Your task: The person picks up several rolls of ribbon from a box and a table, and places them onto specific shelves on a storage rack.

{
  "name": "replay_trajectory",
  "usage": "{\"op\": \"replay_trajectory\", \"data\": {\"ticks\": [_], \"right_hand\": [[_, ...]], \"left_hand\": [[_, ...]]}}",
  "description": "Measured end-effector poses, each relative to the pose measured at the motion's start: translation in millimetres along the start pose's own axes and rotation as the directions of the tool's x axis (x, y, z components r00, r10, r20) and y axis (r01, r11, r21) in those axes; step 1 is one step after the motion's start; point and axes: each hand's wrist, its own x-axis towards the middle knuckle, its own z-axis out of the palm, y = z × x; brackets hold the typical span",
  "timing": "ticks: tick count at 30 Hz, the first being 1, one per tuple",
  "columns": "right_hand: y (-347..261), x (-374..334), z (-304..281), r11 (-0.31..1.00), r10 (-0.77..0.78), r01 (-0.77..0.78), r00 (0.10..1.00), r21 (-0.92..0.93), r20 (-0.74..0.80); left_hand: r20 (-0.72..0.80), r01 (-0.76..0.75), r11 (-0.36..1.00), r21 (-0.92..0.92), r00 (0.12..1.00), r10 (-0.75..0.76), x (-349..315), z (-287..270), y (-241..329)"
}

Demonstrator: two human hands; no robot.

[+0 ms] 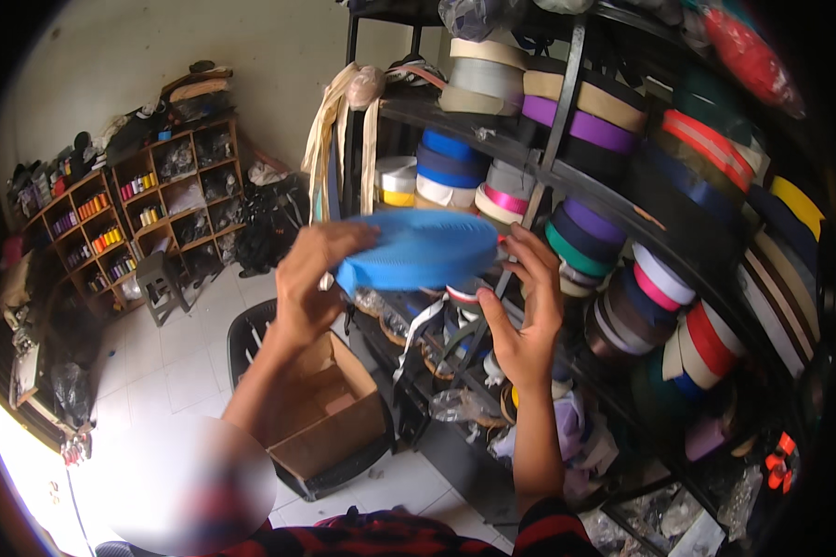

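Observation:
A flat coil of blue webbing tape (418, 249) is held up in front of the shelf, slightly blurred. My left hand (311, 278) grips its left end, fingers over the top and thumb below. At the coil's right end, my right hand (529, 320) is open, its thumb and fingers spread around the rim. The fingertips are close to the edge; whether they touch it I cannot tell. A small red spot shows between the coil and those fingers. Behind the coil, rolls of tape (450, 162) in blue, white and other colours are stacked on the black metal shelf (613, 200).
Below my left forearm, an open cardboard box (330, 408) rests on a black chair (246, 343). Cream strips (325, 139) hang from the shelf's left end. Farther left are a wooden cubby rack (149, 200) with thread spools and a grey stool (161, 283). Plastic bags crowd the lower right.

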Motion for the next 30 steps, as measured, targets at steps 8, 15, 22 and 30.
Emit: {"op": "replay_trajectory", "data": {"ticks": [8, 15, 22, 30], "right_hand": [[62, 52, 39, 0.998, -0.054, 0.055, 0.996, -0.003, 0.076], [96, 71, 57, 0.99, -0.014, 0.027, 0.996, -0.14, 0.092], [106, 78, 79, 0.987, 0.01, -0.005, 0.999, -0.162, 0.035], [111, 76, 93, 0.976, 0.044, -0.049, 0.999, -0.21, -0.025]], "left_hand": [[-0.174, -0.106, 0.95, 0.294, 0.971, 0.162, 97, 35, -169], [-0.281, -0.263, 0.926, 0.273, 0.898, 0.338, 185, 84, -273], [-0.212, -0.384, 0.905, 0.185, 0.883, 0.418, 241, 128, -317], [-0.24, -0.376, 0.926, -0.005, 0.9, 0.364, 272, 189, -324]]}}
